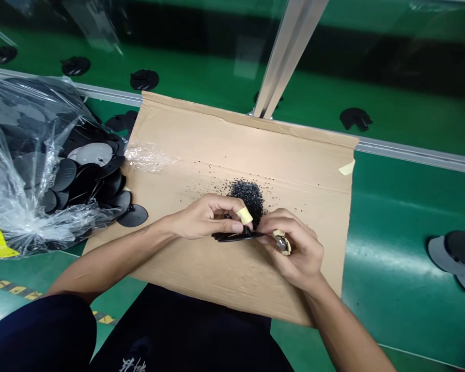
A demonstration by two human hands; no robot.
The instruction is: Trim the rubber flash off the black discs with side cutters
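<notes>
My left hand [222, 216] pinches a thin black plastic disc [235, 237] between thumb and fingers, tilted almost edge-on above a cardboard sheet [201, 263]. Pale yellow tape wraps one of its fingers. My right hand [292, 243] is closed at the disc's right edge. A small object with a shiny rounded end [282, 243] pokes out between its fingers, with yellow tape around it; the rest is hidden in the hand. Just beyond both hands lies a heap of small black shavings [248, 196], with loose bits scattered around it.
A clear plastic bag [31, 170] spills several black discs [101, 175] at left. Crumpled clear film [149, 156] lies on the cardboard. A metal post [290, 57] rises behind. More black pieces lie on the green surface, including stacked discs [457, 253] at right.
</notes>
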